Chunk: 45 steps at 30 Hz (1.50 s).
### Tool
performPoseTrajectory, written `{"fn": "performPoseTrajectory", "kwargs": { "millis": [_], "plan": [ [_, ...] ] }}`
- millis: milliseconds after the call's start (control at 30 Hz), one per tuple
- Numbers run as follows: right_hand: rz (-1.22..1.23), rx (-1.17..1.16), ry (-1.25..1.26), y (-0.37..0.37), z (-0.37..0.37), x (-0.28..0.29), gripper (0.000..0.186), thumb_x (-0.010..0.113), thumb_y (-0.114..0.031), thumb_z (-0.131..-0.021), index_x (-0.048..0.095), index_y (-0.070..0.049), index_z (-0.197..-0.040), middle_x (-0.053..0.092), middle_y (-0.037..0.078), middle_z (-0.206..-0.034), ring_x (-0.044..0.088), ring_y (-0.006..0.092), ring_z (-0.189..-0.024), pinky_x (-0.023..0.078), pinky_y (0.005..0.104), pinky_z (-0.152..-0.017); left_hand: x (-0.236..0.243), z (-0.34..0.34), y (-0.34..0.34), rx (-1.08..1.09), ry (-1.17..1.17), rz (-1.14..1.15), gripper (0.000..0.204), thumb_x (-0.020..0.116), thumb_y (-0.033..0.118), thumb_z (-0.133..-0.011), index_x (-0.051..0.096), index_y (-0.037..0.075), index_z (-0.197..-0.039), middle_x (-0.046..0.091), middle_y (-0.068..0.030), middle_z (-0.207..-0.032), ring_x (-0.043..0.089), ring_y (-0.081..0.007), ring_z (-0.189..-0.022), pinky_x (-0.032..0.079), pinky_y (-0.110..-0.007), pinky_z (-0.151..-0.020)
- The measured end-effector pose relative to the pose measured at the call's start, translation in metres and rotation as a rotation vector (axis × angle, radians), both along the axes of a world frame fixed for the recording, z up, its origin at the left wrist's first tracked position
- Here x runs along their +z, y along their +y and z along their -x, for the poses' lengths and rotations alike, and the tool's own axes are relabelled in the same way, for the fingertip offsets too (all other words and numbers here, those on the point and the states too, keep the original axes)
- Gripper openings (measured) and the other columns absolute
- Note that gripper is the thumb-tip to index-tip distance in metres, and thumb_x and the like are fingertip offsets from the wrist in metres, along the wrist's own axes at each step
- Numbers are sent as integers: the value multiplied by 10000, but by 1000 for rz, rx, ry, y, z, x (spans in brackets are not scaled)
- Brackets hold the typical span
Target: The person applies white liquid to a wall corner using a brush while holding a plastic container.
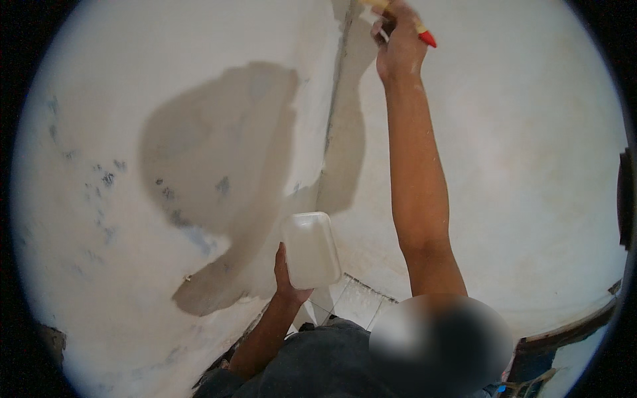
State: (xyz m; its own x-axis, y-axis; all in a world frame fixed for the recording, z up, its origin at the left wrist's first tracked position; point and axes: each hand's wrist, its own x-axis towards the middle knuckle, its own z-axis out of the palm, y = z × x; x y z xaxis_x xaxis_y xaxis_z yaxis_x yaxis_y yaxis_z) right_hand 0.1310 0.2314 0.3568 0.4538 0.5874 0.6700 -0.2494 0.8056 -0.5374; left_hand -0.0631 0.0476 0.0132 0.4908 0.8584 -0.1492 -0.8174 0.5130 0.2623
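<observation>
My right hand is raised at the top edge, closed around a paintbrush with a pale yellow handle and a red end. The brush's head is cut off by the frame edge. That arm stretches up close to the wall corner. Lower down, my left hand grips a white rectangular tray with rounded corners from its side and underneath. The tray's inside looks pale; I cannot tell how much it holds.
Two whitish walls meet at a vertical corner. Dark patches mark the left wall, where shadows fall. Light floor tiles show below the tray. A dark object stands at the far right edge. A blurred patch covers the lower right.
</observation>
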Motion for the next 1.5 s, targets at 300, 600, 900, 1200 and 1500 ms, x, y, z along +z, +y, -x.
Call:
{"fn": "performPoseTrajectory", "kwargs": {
  "millis": [300, 600, 900, 1200, 1500],
  "plan": [
    [535, 137, 188, 1, 2, -344, 182, 522, -317, -995, 605, -162, -1043, 515, -69, -779, 465, 59, -691, 361, 220, -584, 15, 0, -3, 44, 28, 1, 562, 425, 562, -957, 513, 153, -1333, 611, -63, -1204, 607, -251, -1089, 499, -452, -939],
    [723, -205, -171, 27, -17, -307, 233, 547, -212, -903, 606, -103, -706, 566, 7, -648, 506, 108, -563, 385, 284, -494, 24, 14, -6, 60, 38, -17, 572, 429, 560, -957, 509, 137, -1334, 608, -76, -1208, 605, -260, -1094, 498, -457, -946],
    [-112, 84, 145, 13, -9, 1, 197, 541, -175, -928, 636, -47, -1044, 613, 17, -848, 518, 106, -699, 419, 255, -611, 40, 13, -14, 166, 98, 26, 572, 431, 566, -948, 511, 155, -1337, 612, -61, -1206, 608, -254, -1092, 500, -470, -937],
    [763, 306, 691, -30, 28, -418, 267, 595, -353, -914, 650, -141, -1065, 627, -24, -791, 513, 94, -590, 396, 254, -471, 39, 21, -18, 163, 71, -41, 575, 422, 556, -960, 495, 136, -1345, 605, -78, -1211, 607, -260, -1096, 505, -463, -941],
    [699, -390, -485, 89, -40, -165, 225, 588, -210, -872, 696, -12, -869, 654, 58, -808, 608, 182, -778, 481, 328, -710, 25, 18, -18, 131, 69, -80, 618, 409, 572, -952, 469, 132, -1381, 592, -86, -1260, 598, -266, -1132, 497, -474, -956]
  ]
}}
